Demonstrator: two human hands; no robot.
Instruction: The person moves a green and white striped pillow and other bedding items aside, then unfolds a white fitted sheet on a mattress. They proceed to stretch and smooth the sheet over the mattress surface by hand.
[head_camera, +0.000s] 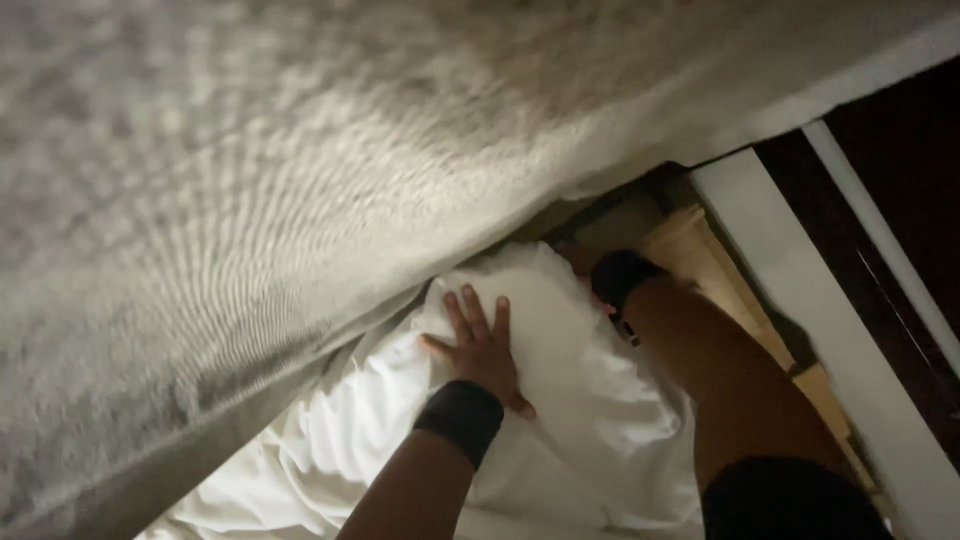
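My left hand (482, 350) lies flat with its fingers spread on a bunched white sheet (560, 420), pressing it in towards the underside of a raised grey quilted mattress (250, 200). It wears a black wristband (460, 418). My right forearm (720, 370) reaches in from the lower right, with a black band (620, 275) at the wrist. Past that band the right hand goes under the mattress edge and the sheet, so its fingers are hidden.
A white bed frame rail (800, 290) runs diagonally on the right, with wooden slats (700, 255) showing beside it. Dark floor (900, 150) lies beyond the rail. The mattress fills the upper left of the view.
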